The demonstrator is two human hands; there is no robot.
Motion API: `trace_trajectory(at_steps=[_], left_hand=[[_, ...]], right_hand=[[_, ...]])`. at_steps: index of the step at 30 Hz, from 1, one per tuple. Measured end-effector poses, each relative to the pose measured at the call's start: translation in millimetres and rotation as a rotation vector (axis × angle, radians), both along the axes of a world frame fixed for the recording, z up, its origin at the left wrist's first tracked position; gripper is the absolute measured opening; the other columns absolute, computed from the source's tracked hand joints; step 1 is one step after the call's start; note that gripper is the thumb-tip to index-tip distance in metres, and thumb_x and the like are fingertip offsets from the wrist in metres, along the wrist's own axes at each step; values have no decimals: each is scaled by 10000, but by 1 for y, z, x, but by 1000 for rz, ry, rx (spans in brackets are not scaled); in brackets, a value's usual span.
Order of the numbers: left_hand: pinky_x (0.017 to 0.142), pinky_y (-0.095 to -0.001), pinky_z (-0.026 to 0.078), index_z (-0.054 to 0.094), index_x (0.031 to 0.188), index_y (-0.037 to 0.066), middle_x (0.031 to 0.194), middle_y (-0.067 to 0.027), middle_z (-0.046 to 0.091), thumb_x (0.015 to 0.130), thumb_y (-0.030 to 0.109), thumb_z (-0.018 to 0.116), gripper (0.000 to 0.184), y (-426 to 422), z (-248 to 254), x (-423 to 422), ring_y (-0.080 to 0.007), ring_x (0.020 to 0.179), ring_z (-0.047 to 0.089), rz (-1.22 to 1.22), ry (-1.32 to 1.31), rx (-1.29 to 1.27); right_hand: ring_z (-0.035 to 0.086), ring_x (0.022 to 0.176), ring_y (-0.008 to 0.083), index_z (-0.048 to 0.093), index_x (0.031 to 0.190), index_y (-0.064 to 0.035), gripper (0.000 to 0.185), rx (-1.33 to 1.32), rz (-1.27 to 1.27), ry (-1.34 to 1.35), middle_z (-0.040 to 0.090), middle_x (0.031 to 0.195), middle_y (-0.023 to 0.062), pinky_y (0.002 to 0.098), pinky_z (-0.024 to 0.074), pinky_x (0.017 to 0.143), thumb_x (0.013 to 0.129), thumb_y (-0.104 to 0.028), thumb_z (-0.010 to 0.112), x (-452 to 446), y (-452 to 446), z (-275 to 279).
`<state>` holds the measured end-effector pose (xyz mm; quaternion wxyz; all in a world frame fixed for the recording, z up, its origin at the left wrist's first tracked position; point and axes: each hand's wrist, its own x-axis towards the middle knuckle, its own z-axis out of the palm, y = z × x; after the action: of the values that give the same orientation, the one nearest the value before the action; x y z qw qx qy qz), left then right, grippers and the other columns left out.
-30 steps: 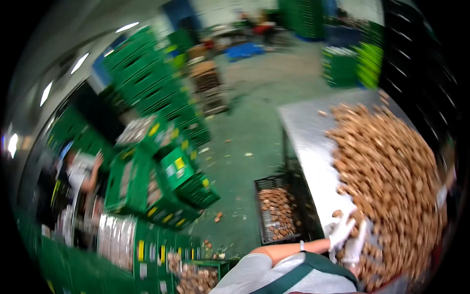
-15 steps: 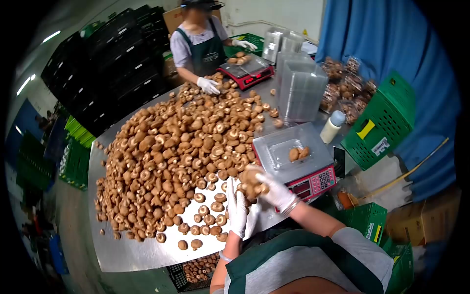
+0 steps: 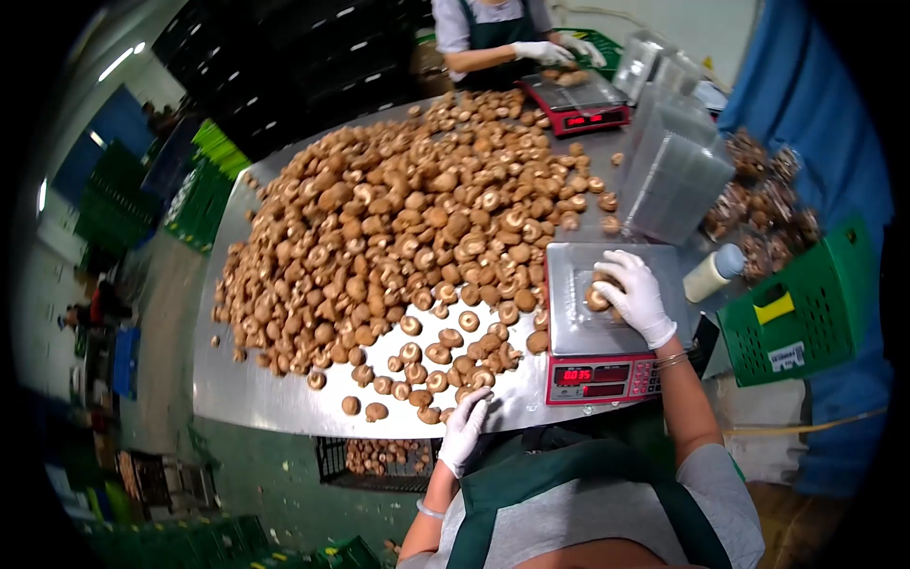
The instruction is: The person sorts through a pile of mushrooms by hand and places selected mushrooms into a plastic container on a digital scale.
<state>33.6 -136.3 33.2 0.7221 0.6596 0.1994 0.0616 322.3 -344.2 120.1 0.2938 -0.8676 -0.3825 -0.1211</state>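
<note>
In the head view, my right hand [image 3: 637,299], in a white glove, curls over brown mushrooms [image 3: 596,298] in a clear plastic tray [image 3: 573,281]. That tray lies on the platform of a red digital scale [image 3: 616,372], whose lit display seems to read 0.035. My left hand [image 3: 464,431], also gloved, rests at the table's front edge with its fingers extended, beside a small group of loose mushrooms [image 3: 438,354]. No object shows in it. Behind this group rises a large heap of mushrooms [image 3: 379,228] on the metal table [image 3: 223,389].
Stacked clear trays [image 3: 678,180] and a capped bottle [image 3: 713,273] stand right of the heap. Bagged mushrooms [image 3: 758,199] and a green crate [image 3: 796,313] lie further right. Across the table, a co-worker's gloved hands [image 3: 545,52] are over another scale [image 3: 583,119]. A black crate [image 3: 374,463] sits below.
My right hand has moved from beside my left hand to the tray on the scale. More mushrooms lie grouped near my left hand. The co-worker's hands have come together over their scale.
</note>
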Motion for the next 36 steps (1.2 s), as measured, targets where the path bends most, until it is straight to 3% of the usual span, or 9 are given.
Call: trace_trajectory(at_steps=[4, 9, 16, 22, 25, 28, 32, 34, 36], left_hand=[[888, -268, 446, 527, 1205, -10, 1108, -93, 601, 969, 210, 488, 324, 13, -4, -39, -151, 1014, 571, 295, 61, -141], [926, -294, 435, 502, 1230, -14, 1150, -128, 600, 981, 205, 449, 335, 43, -16, -59, -181, 1064, 571, 348, 37, -113], [921, -289, 444, 522, 1215, -16, 1131, -112, 597, 970, 184, 475, 319, 110, -5, -99, -177, 1058, 565, 369, 24, -51], [856, -264, 444, 536, 1195, -17, 1094, -102, 611, 972, 214, 463, 329, 204, -22, -172, -154, 984, 572, 646, 99, 28], [911, -301, 424, 533, 1194, -28, 1114, -97, 599, 961, 212, 492, 337, 250, -23, -194, -160, 1013, 554, 793, 154, 152], [980, -320, 387, 495, 1242, -44, 1213, -137, 550, 957, 214, 494, 385, 295, -33, -183, -223, 1120, 514, 826, 154, 423], [991, -363, 364, 462, 1296, -2, 1290, -161, 486, 908, 147, 544, 423, 353, -32, -118, -251, 1200, 456, 794, 17, 428], [1024, -376, 338, 481, 1269, -22, 1319, -200, 456, 879, 155, 590, 442, 381, -31, -85, -313, 1208, 445, 791, 52, 744], [1074, -429, 262, 425, 1330, 3, 1374, -233, 397, 855, 326, 618, 606, 400, -52, -51, -370, 1278, 366, 796, 99, 871]], right_hand=[[580, 936, 292, 665, 933, -58, 244, 96, 194, 100, 633, 990, 101, 379, 464, 828, 792, -257, 665, -15, 61, 3], [599, 861, 284, 678, 896, -96, 200, -13, 332, 240, 638, 912, 82, 378, 473, 768, 841, -265, 587, -26, 165, -55], [588, 796, 270, 629, 837, -124, 118, -456, 162, -348, 584, 795, 71, 415, 475, 634, 783, -155, 529, -32, 238, -144], [626, 845, 314, 642, 992, -92, 284, -197, 48, 263, 653, 919, 150, 409, 504, 714, 798, -282, 563, -43, 251, -108], [648, 871, 270, 641, 1064, -95, 340, 47, 303, 854, 668, 943, 152, 343, 501, 762, 851, -349, 566, -119, 280, -79], [642, 933, 270, 626, 1159, -148, 437, -321, 845, 640, 657, 1042, 125, 346, 478, 850, 850, -454, 573, -179, 319, -39], [507, 1154, 320, 483, 1309, -61, 667, -159, 666, 244, 520, 1272, 196, 401, 393, 992, 851, -544, 527, -126, 410, -27], [410, 1237, 356, 415, 1367, -128, 715, -302, 551, 45, 414, 1373, 188, 471, 357, 1013, 833, -591, 518, -96, 454, -8], [299, 1317, 393, 388, 1381, -241, 751, -391, 474, 16, 356, 1425, 148, 591, 300, 1002, 773, -651, 549, -70, 494, -14]])
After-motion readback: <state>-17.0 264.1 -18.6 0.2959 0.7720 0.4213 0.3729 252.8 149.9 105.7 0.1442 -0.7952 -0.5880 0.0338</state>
